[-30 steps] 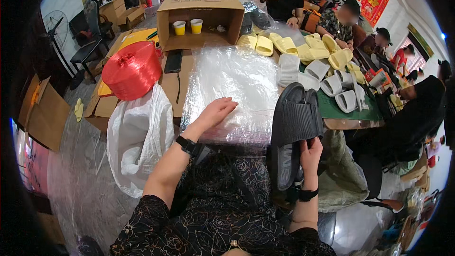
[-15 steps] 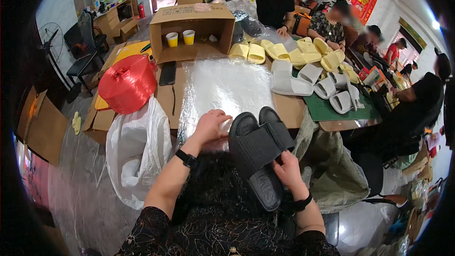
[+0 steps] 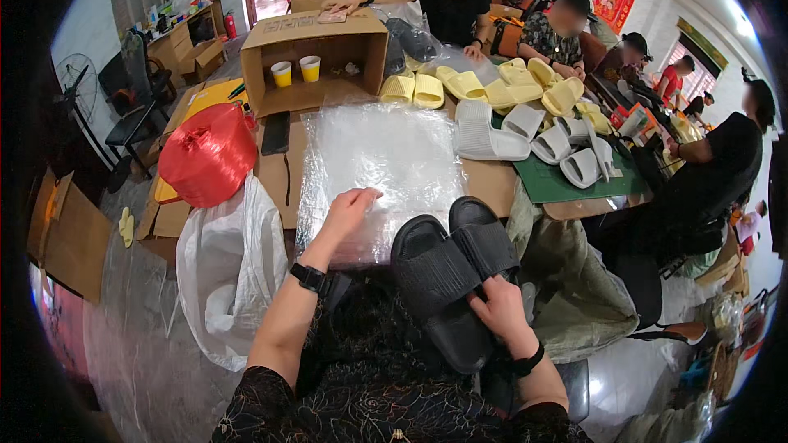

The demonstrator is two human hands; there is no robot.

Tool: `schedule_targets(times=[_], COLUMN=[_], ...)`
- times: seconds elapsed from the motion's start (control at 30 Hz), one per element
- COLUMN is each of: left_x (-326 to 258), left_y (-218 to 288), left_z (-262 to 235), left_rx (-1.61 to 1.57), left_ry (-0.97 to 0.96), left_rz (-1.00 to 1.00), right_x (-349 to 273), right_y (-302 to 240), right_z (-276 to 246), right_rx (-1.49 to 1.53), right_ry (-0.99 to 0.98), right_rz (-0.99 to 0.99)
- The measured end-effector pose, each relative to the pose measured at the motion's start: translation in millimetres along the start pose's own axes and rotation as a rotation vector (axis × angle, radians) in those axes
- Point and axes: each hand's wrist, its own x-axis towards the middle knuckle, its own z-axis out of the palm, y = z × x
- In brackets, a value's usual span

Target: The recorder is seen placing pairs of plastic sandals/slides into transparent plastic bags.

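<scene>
Swinging in from the right since the first frame come our black slippers (image 3: pixel 435 275)! Our right hand (image 3: pixel 499 310) has the pair clamped from the side, just beside the near right corner of the clear plastic sheets (image 3: pixel 377 148). Our left hand (image 3: pixel 345 215), well apart, is over the sheets; whether it pinches them, we cannot tell.

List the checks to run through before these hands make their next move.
1. Right hand holding the black slides: ok.
2. Left hand clear of the slides: ok.
3. Left hand touching the clear plastic stack: cannot tell.
4. Slides laid on that stack: not ok, held at its near side.
5. Red roll off the plastic: ok, left of it.
6. Yellow-and-white cups upright: ok, inside the cardboard box.
</scene>
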Motion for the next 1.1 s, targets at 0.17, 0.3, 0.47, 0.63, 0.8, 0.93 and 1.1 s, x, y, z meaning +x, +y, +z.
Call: schedule_targets(times=[0.17,0.3,0.47,0.63,0.8,0.93,1.1], left_x=[-10.5,-23.7,-29.2,-31.8,-36.0,-43.5,-48.5], left_y=[15.1,44.4,63.3,74.5,81.6,80.7,81.9], left_z=[3.3,2.9,-3.6,2.1,8.8,0.8,-5.2], left_rx=[0.165,0.307,0.516,0.46,0.429,0.404,0.32], left_ry=[-0.055,-0.096,-0.146,-0.203,-0.292,-0.393,-0.481], left_rz=[0.12,0.261,0.537,0.665,0.684,0.643,0.633], right_x=[14.7,41.3,60.8,99.1,126.0,133.2,163.0], right_y=[-24.1,-14.3,-22.1,-27.4,-38.7,-42.8,-34.7], right_z=[8.3,23.6,22.5,35.0,67.6,83.7,94.0], right_rx=[-0.009,-0.014,-0.069,-0.061,0.042,0.023,0.197], right_ry=[-0.012,-0.016,-0.042,-0.003,0.039,0.044,0.049], right_rz=[-0.144,-0.132,-0.086,-0.02,-0.112,-0.244,-0.268])
